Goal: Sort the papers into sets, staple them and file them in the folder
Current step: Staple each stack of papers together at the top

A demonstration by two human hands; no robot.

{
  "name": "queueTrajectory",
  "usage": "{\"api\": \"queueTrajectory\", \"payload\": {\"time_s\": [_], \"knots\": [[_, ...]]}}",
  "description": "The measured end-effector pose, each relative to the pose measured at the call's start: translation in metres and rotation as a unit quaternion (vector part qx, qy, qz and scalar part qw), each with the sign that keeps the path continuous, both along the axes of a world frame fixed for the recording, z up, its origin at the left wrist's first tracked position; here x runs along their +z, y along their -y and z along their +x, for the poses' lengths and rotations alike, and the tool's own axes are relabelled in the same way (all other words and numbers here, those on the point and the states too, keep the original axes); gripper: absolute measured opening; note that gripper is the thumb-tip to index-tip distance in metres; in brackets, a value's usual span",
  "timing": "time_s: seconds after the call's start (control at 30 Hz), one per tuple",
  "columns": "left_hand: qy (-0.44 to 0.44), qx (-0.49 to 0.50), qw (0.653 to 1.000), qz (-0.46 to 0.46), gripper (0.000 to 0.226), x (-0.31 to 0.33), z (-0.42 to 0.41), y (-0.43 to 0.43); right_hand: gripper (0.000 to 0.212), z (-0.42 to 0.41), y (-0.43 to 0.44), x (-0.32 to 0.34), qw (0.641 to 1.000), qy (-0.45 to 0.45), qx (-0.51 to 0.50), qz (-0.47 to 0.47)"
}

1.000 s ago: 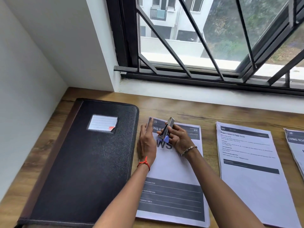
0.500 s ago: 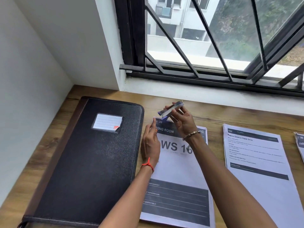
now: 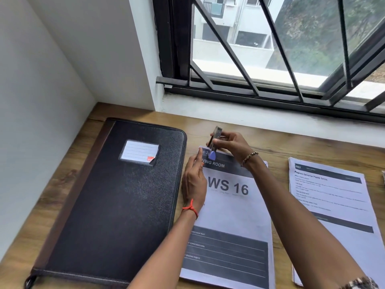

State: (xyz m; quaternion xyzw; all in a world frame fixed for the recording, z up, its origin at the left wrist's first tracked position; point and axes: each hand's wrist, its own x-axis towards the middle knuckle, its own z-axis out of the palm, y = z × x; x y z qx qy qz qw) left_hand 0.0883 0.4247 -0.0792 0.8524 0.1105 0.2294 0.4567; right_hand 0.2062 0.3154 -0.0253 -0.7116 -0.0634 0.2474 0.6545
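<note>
A paper set headed "LIVING ROOM WS 16" (image 3: 233, 207) lies on the wooden table in front of me. My right hand (image 3: 231, 144) grips a small metal stapler (image 3: 214, 142), tilted upright, its blue tip just above the set's top left corner. My left hand (image 3: 194, 180) lies with straight fingers along the set's left edge, fingertips at that corner. A closed black folder (image 3: 116, 203) with a lined label lies flat to the left. A second paper set (image 3: 333, 207) rests to the right.
The table (image 3: 291, 151) ends at a white wall on the left and a sill under a barred window (image 3: 270, 59) behind. The edge of another paper (image 3: 383, 176) shows at the far right.
My right hand lifted the stapler off the corner half a second ago and has now brought it back down, turned upright, over the top left corner. My left hand stays at the paper's edge.
</note>
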Motion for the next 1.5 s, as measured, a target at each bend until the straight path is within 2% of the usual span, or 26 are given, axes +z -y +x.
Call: {"api": "queueTrajectory", "payload": {"time_s": [0.13, 0.23, 0.43, 0.6, 0.7, 0.8, 0.87, 0.93, 1.07, 1.3, 1.37, 1.43, 1.5], "knots": [[0.009, -0.003, 1.0, -0.014, 0.055, 0.003, 0.0, 0.0, 0.017, 0.0, -0.006, -0.001, 0.995, -0.009, 0.066, -0.07], [0.014, -0.005, 1.0, -0.025, 0.049, 0.006, 0.0, -0.001, 0.032, 0.003, -0.01, 0.0, 0.987, -0.015, 0.124, -0.099], [0.009, -0.002, 0.998, -0.065, 0.043, 0.012, 0.001, 0.0, 0.02, 0.004, -0.016, -0.001, 0.988, -0.033, 0.124, -0.082], [-0.089, 0.005, 0.99, -0.112, 0.065, 0.016, -0.002, -0.001, 0.02, 0.003, -0.017, -0.003, 0.991, -0.047, 0.107, -0.066], [-0.151, -0.033, 0.98, -0.123, 0.051, 0.028, 0.0, -0.011, 0.016, 0.0, -0.018, -0.003, 0.993, -0.053, 0.098, -0.05], [-0.23, -0.085, 0.956, -0.161, 0.027, 0.045, 0.009, -0.026, 0.016, -0.002, -0.019, -0.002, 0.994, -0.058, 0.086, -0.036], [-0.271, -0.081, 0.939, -0.193, 0.011, 0.052, 0.017, -0.027, 0.018, -0.004, -0.021, 0.0, 0.995, -0.055, 0.081, -0.037], [-0.296, -0.053, 0.932, -0.201, 0.006, 0.054, 0.023, -0.025, 0.019, -0.006, -0.021, -0.001, 0.996, -0.047, 0.068, -0.043], [-0.311, -0.005, 0.939, -0.144, 0.024, 0.039, 0.028, -0.019, 0.019, -0.011, -0.022, -0.007, 0.998, -0.036, 0.02, -0.04], [-0.298, 0.009, 0.948, -0.109, 0.029, 0.037, 0.024, -0.013, 0.022, -0.016, -0.024, -0.007, 0.999, -0.05, 0.004, -0.014], [-0.286, -0.008, 0.95, -0.128, 0.018, 0.04, 0.022, -0.017, 0.019, -0.014, -0.024, -0.007, 0.998, -0.049, 0.019, -0.027], [-0.263, -0.044, 0.95, -0.166, 0.018, 0.047, 0.016, -0.021, 0.016, -0.011, -0.023, -0.007, 0.997, -0.04, 0.032, -0.058], [-0.249, -0.076, 0.945, -0.198, 0.014, 0.05, 0.01, -0.025, 0.004, -0.011, -0.023, -0.005, 0.996, -0.035, 0.034, -0.076]]}}
